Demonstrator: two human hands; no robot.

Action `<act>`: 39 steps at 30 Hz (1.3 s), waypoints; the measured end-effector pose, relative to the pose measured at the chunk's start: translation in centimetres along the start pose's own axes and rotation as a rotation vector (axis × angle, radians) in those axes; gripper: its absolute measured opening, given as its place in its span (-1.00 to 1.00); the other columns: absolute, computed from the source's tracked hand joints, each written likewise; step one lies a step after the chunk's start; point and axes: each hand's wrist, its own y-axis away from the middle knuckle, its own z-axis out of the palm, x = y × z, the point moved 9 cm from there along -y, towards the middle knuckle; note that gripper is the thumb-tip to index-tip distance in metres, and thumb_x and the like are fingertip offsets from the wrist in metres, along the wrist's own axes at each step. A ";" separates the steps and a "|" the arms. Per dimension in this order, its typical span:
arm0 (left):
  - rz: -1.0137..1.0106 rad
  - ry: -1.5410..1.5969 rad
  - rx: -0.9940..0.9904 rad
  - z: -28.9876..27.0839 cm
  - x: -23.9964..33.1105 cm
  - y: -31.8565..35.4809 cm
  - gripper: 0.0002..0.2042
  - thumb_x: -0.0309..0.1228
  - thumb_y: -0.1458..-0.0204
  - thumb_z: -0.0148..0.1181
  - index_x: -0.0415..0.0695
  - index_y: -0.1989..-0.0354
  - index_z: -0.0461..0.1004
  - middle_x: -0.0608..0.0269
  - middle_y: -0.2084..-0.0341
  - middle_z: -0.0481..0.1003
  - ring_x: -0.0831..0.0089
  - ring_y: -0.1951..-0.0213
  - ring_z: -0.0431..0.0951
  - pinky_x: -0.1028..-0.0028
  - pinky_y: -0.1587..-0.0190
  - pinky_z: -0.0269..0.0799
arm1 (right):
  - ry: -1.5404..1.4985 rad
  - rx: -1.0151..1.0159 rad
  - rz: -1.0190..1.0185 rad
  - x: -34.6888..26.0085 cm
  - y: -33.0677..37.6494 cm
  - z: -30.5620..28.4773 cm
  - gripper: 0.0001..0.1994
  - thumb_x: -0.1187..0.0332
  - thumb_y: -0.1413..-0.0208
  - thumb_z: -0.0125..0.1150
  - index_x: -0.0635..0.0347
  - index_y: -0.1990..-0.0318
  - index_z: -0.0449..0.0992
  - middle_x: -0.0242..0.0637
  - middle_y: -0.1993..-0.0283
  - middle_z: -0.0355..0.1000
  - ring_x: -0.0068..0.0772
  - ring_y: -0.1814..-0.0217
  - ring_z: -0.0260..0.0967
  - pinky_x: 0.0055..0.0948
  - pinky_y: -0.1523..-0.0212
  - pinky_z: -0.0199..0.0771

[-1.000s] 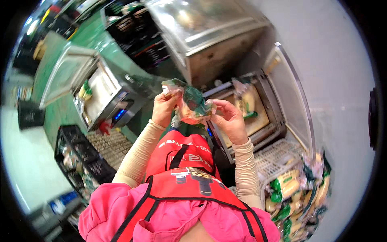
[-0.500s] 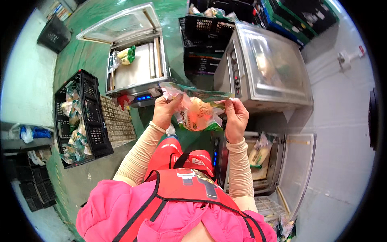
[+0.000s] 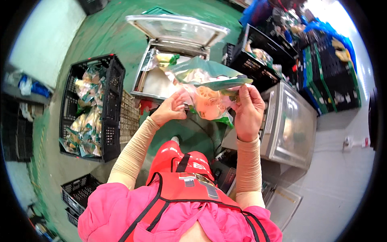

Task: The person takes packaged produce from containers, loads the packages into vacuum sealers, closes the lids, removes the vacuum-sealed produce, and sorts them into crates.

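Note:
Both hands hold up a clear plastic bag with pale orange food and green printed edges, in front of my chest. My left hand pinches the bag's left side; my right hand grips its right edge near the top. Just beyond the bag stands an open steel vacuum sealer with its clear lid raised and one bag lying inside its chamber.
A black crate full of filled bags stands on the green floor at left. A second, closed steel sealer is at right. More black crates and green and blue crates are stacked at the far right. An empty crate sits low left.
My view has swung left: the open sealer now lies straight ahead and the closed one has slid right. The bag stays held in both hands, now raised toward the open chamber.

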 end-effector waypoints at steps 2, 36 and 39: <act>0.008 0.146 0.067 -2.1 -0.4 0.5 -0.06 -0.53 0.29 0.34 -0.01 -0.29 -0.16 0.24 -0.19 0.10 0.38 -0.15 0.20 0.27 -0.13 0.17 | -0.179 -0.092 0.029 0.6 -1.7 3.0 -0.86 0.39 -0.19 -0.02 0.25 0.30 0.45 -0.39 0.32 0.44 -0.67 0.36 0.36 -0.64 0.38 0.42; 0.337 0.552 0.885 -0.8 1.2 5.5 -0.58 -0.25 -0.02 0.13 -0.18 -0.02 0.30 0.15 0.10 0.44 0.36 0.11 0.48 0.36 0.04 0.39 | 0.742 -1.881 -1.158 0.2 -6.3 11.2 -0.70 0.51 0.14 0.19 0.21 0.16 0.40 -0.25 0.15 0.40 -0.41 0.09 0.32 -0.41 0.04 0.31; 0.259 0.465 0.970 0.3 1.7 6.1 -0.59 -0.30 0.00 0.15 -0.18 -0.01 0.30 0.14 0.13 0.45 0.37 0.14 0.49 0.36 0.06 0.41 | 0.632 -1.907 -0.046 6.9 -8.3 8.6 -0.57 0.28 0.15 0.21 0.07 0.04 0.37 -0.26 0.08 0.36 -0.26 0.09 0.30 -0.28 0.07 0.33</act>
